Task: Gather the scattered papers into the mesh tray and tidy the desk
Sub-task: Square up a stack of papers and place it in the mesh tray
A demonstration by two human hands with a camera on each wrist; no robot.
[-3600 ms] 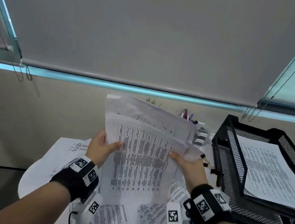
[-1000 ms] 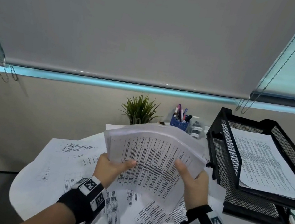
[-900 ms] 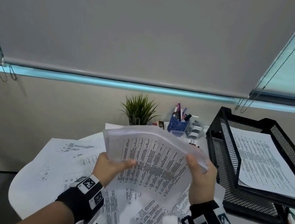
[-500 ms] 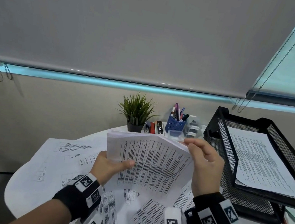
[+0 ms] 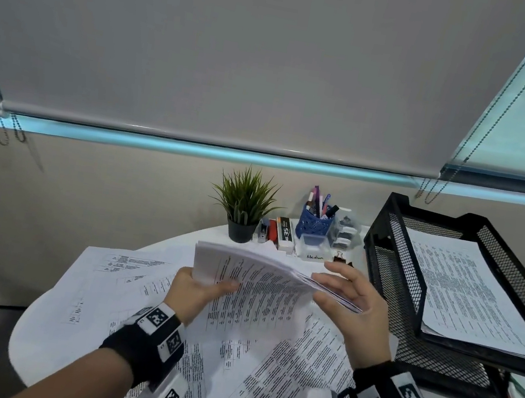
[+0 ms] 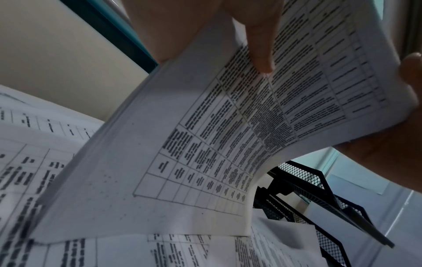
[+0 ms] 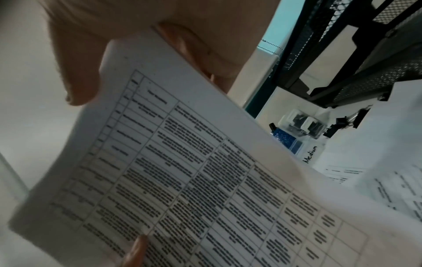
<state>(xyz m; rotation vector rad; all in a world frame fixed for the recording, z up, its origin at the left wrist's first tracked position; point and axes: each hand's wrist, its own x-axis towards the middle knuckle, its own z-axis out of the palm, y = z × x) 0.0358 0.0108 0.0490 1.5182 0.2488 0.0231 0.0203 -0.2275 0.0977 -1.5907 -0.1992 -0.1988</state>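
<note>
Paper stack (image 5: pixel 261 282), one; two-tier mesh tray (image 5: pixel 390 279)

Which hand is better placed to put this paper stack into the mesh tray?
Probably the right: the right hand holds the printed white paper stack by its edge nearest the black wire-mesh tray; the left hand grips the far edge.

You're at an office desk (image 5: pixel 35 341): a black mesh tray (image 5: pixel 394 255) stacked with printed sheets stands just right of your right hand (image 5: pixel 347 296), and beyond it sit a blue pen cup (image 5: pixel 314 225), boxes of binder clips (image 5: pixel 345 233) and a potted plant (image 5: pixel 246 203). Printed papers (image 5: pixel 278 368) lie spread below your left hand (image 5: pixel 197 288), and grey roller blinds (image 5: pixel 243 56) hang beyond both.
</note>
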